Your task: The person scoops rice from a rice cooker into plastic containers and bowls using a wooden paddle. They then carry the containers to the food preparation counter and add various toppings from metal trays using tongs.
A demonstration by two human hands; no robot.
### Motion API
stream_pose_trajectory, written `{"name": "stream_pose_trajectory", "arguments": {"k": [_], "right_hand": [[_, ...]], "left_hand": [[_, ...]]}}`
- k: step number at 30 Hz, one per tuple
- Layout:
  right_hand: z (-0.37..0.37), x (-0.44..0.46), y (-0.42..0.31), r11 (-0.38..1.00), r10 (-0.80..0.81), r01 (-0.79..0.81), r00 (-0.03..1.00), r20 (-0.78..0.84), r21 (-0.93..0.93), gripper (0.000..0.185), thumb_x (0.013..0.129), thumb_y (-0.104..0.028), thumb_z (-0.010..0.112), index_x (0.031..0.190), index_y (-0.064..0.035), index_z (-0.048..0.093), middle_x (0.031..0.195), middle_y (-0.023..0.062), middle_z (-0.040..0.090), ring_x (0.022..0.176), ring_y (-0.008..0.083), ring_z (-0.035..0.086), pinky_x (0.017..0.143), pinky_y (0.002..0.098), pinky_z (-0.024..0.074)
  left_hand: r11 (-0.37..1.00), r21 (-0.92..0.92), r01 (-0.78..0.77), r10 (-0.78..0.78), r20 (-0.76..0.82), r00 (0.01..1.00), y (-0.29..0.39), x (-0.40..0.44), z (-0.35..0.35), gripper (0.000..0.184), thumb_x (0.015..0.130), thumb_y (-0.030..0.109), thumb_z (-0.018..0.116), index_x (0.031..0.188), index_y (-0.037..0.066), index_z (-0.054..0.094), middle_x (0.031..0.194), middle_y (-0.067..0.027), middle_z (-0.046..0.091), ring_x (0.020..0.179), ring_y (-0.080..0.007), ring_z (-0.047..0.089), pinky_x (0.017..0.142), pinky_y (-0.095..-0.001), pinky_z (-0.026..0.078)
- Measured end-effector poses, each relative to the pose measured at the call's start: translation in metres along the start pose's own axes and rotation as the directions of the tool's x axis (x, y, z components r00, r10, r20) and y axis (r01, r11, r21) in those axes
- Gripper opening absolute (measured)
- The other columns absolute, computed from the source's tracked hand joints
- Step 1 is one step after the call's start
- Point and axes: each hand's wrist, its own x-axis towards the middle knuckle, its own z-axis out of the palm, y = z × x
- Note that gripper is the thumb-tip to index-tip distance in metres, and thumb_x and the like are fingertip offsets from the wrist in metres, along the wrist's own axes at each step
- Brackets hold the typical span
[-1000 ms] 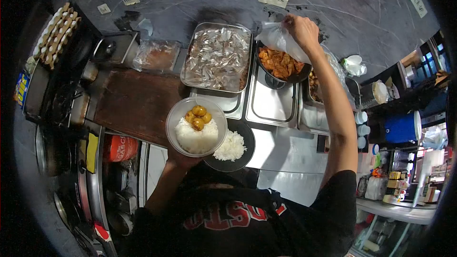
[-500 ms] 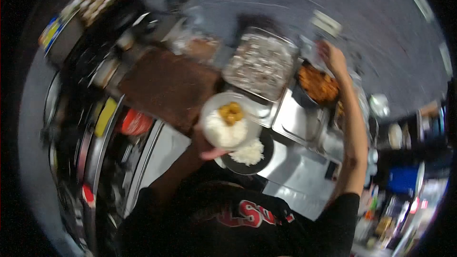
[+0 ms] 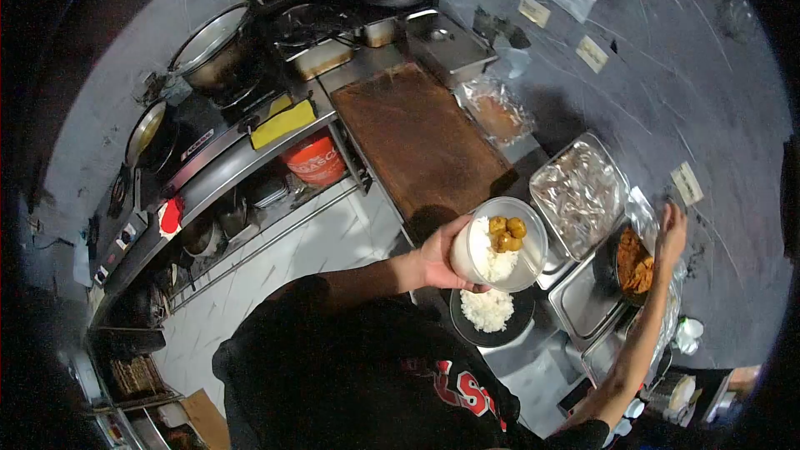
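My left hand point(image 3: 446, 254) is wrapped around a clear round plastic container point(image 3: 533, 262), tilted toward me. White rice point(image 3: 497, 263) fills one side of it, with several glossy yellow-brown balls point(image 3: 507, 233) on top. Just below the container is a dark round bowl point(image 3: 523, 329) of white rice point(image 3: 487, 310). Out to the right, my right hand point(image 3: 671, 233) is above the far edge of a black tub point(image 3: 621, 271) of orange-red food point(image 3: 636, 262). Its fingers are closed at a piece of clear plastic wrap point(image 3: 642, 210); the exact grip is partly hidden.
A foil-covered tray point(image 3: 581, 192) and steel pans point(image 3: 586, 296) stand beside the tub. Farther left are a brown board point(image 3: 417, 142), a bagged item point(image 3: 497, 112), a lidded steel pan point(image 3: 450, 43) and a stove with a large pot point(image 3: 212, 50). A yellow cloth point(image 3: 283, 123) hangs over the counter edge.
The view has turned, so the scene sits differently and is sharper. My left hand still holds the container above the dark bowl. My right hand remains over by the orange-red food.
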Motion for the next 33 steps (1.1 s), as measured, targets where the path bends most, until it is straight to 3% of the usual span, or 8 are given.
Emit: {"name": "stream_pose_trajectory", "arguments": {"k": [4, 10, 15, 18, 23, 25, 27, 33], "right_hand": [[-0.02, 0.01, -0.047, 0.998, 0.051, -0.053, 0.998, -0.043, -0.04, 0.032, 0.094, -0.025, 0.05, 0.125, -0.018, 0.052, 0.103, 0.0109, 0.058, 0.078, 0.0241, 0.059, 0.07, 0.0346, 0.0476], [-0.027, 0.017, -0.232, 0.906, -0.213, 0.252, 0.966, -0.146, 0.34, 0.049, 0.086, -0.001, 0.056, 0.13, -0.0198, 0.048, 0.11, 0.0112, 0.06, 0.071, 0.0131, 0.057, 0.062, 0.0269, 0.0478], [0.016, 0.027, -0.397, 0.85, -0.281, 0.169, 0.947, 0.157, 0.499, 0.044, 0.082, -0.001, 0.059, 0.123, -0.0163, 0.054, 0.091, 0.0077, 0.068, 0.068, 0.0146, 0.063, 0.063, 0.0281, 0.0503], [0.07, 0.042, -0.487, 0.752, -0.531, 0.431, 0.844, 0.071, 0.499, 0.047, 0.072, 0.003, 0.061, 0.115, -0.0157, 0.06, 0.094, 0.0102, 0.068, 0.081, 0.0238, 0.067, 0.068, 0.0318, 0.0517], [0.176, 0.07, -0.636, 0.697, -0.628, 0.462, 0.762, 0.157, 0.549, 0.032, 0.086, -0.023, 0.057, 0.116, -0.0118, 0.058, 0.105, 0.0168, 0.062, 0.092, 0.0353, 0.061, 0.077, 0.0424, 0.0492], [0.233, 0.079, -0.677, 0.655, -0.686, 0.546, 0.72, 0.108, 0.523, 0.037, 0.086, -0.024, 0.057, 0.12, -0.0093, 0.055, 0.109, 0.0191, 0.061, 0.095, 0.0367, 0.059, 0.08, 0.0414, 0.0483], [0.279, 0.086, -0.716, 0.657, -0.702, 0.564, 0.699, 0.133, 0.5, 0.046, 0.085, -0.026, 0.059, 0.125, -0.0055, 0.051, 0.115, 0.0211, 0.058, 0.101, 0.0375, 0.057, 0.085, 0.0418, 0.0459], [0.366, 0.093, -0.788, 0.765, -0.637, 0.552, 0.721, 0.271, 0.331, 0.058, 0.084, -0.04, 0.056, 0.129, -0.0059, 0.046, 0.118, 0.0195, 0.054, 0.112, 0.0354, 0.05, 0.091, 0.0509, 0.0384]], "left_hand": [[0.989, -0.126, 0.082, -0.075, 0.057, 0.996, 0.028, -0.009, -0.022, 0.064, 0.077, 0.059, 0.058, 0.128, 0.022, 0.047, 0.129, -0.0093, 0.048, 0.114, -0.032, 0.046, 0.084, -0.0555, 0.042], [0.994, -0.111, 0.023, -0.023, -0.005, 1.0, 0.094, -0.043, -0.053, 0.067, 0.075, 0.062, 0.055, 0.128, 0.021, 0.047, 0.129, -0.0104, 0.049, 0.113, -0.0317, 0.048, 0.081, -0.0523, 0.042], [0.972, -0.233, -0.014, 0.029, 0.059, 0.998, 0.176, -0.082, -0.109, 0.065, 0.08, 0.057, 0.052, 0.13, 0.018, 0.045, 0.132, -0.0113, 0.047, 0.119, -0.0353, 0.045, 0.089, -0.0577, 0.04], [0.979, -0.15, -0.137, 0.154, 0.111, 0.982, 0.22, -0.118, -0.13, 0.068, 0.08, 0.057, 0.053, 0.134, 0.017, 0.041, 0.135, -0.0099, 0.044, 0.124, -0.0349, 0.042, 0.094, -0.059, 0.037], [0.924, -0.083, -0.372, 0.38, 0.122, 0.917, 0.273, -0.177, -0.157, 0.067, 0.084, 0.056, 0.049, 0.136, 0.016, 0.039, 0.14, -0.006, 0.04, 0.127, -0.0278, 0.039, 0.105, -0.0494, 0.029], [0.908, -0.244, -0.341, 0.375, 0.11, 0.921, 0.287, -0.2, -0.149, 0.066, 0.086, 0.055, 0.047, 0.136, 0.012, 0.039, 0.139, -0.0083, 0.04, 0.126, -0.0287, 0.04, 0.105, -0.0487, 0.03], [0.848, 0.031, -0.529, 0.528, -0.121, 0.841, 0.298, -0.22, -0.139, 0.066, 0.087, 0.053, 0.046, 0.136, 0.01, 0.038, 0.139, -0.0102, 0.04, 0.126, -0.029, 0.041, 0.106, -0.0481, 0.03], [0.753, 0.333, -0.568, 0.65, -0.243, 0.72, 0.31, -0.247, -0.17, 0.066, 0.086, 0.049, 0.05, 0.136, 0.008, 0.037, 0.137, -0.0113, 0.042, 0.125, -0.0285, 0.041, 0.105, -0.0474, 0.031]]}}
